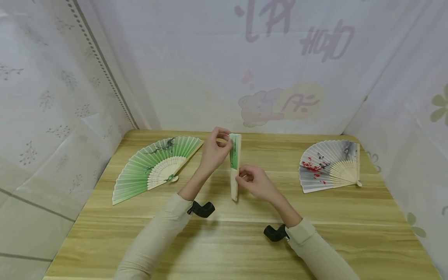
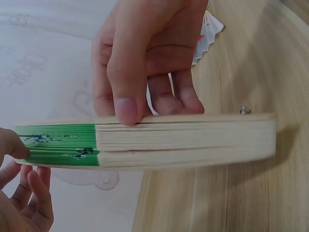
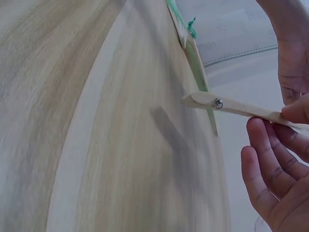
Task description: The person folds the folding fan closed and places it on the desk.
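Above the middle of the desk (image 1: 231,249), a folded green fan (image 1: 235,159) is held by both hands. The left hand (image 1: 212,152) pinches its green end between thumb and fingers; the fingers of the right hand (image 1: 258,182) are clamped on the pale sticks, near the rivet (image 3: 218,103). An opened green fan (image 1: 155,167) lies to the left, a grey fan (image 1: 323,167) with red blossoms to the right; pale cloth (image 1: 196,77) hangs behind.
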Action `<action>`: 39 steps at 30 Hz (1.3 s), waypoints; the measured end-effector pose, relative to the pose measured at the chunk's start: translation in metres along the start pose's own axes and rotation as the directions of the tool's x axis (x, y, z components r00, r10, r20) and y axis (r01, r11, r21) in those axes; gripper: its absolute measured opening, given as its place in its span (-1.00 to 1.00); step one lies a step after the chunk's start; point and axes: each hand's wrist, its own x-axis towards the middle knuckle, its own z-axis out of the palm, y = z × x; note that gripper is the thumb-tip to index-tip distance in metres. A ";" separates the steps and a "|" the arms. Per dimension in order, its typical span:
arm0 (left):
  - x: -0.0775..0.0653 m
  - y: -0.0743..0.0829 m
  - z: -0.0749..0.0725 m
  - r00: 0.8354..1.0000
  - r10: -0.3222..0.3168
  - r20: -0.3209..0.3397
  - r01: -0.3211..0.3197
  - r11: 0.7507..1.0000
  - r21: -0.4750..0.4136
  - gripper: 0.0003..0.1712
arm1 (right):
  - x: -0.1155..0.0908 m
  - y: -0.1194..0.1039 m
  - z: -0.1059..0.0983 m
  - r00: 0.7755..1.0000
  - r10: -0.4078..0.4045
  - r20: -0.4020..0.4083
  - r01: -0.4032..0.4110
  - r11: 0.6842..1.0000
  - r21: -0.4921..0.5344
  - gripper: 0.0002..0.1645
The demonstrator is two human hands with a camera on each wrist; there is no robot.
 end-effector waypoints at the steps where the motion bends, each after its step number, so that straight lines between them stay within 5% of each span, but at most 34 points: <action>1: 0.000 -0.001 -0.001 1.000 -0.002 -0.005 0.002 1.000 0.002 -0.77 | 0.001 0.000 0.002 1.000 -0.010 -0.002 0.010 1.000 -0.009 -0.86; 7: -0.001 -0.005 -0.006 1.000 0.005 0.026 -0.005 1.000 0.001 -0.76 | 0.007 0.023 0.009 0.999 -0.051 -0.006 0.051 0.999 0.000 -0.88; 12: -0.005 -0.012 -0.013 0.988 0.025 0.154 -0.024 1.000 -0.010 -0.65 | 0.005 0.026 0.008 0.998 -0.065 0.004 0.064 0.996 0.063 -0.88; 15: -0.014 -0.020 -0.016 0.963 -0.010 0.271 0.018 0.999 -0.026 -0.61 | 0.004 0.030 0.005 0.999 -0.048 0.006 0.047 0.994 0.096 -0.85; 19: -0.034 -0.032 -0.017 0.909 -0.054 0.414 0.080 0.996 -0.044 -0.65 | 0.000 0.035 -0.001 1.000 -0.006 0.002 0.006 0.991 0.136 -0.80; 23: -0.053 -0.039 -0.012 0.875 -0.066 0.480 0.106 0.993 -0.056 -0.66 | -0.005 0.035 -0.007 1.000 0.023 0.006 -0.023 0.986 0.163 -0.78; 30: -0.073 -0.042 -0.004 0.874 -0.072 0.480 0.133 0.987 -0.094 -0.65 | -0.014 0.036 -0.010 0.998 0.056 0.037 -0.061 0.987 0.147 -0.75; 39: -0.079 -0.047 0.007 0.896 -0.125 0.426 0.200 0.970 -0.138 -0.64 | -0.025 0.042 -0.005 0.988 0.099 -0.119 -0.076 0.979 0.190 -0.74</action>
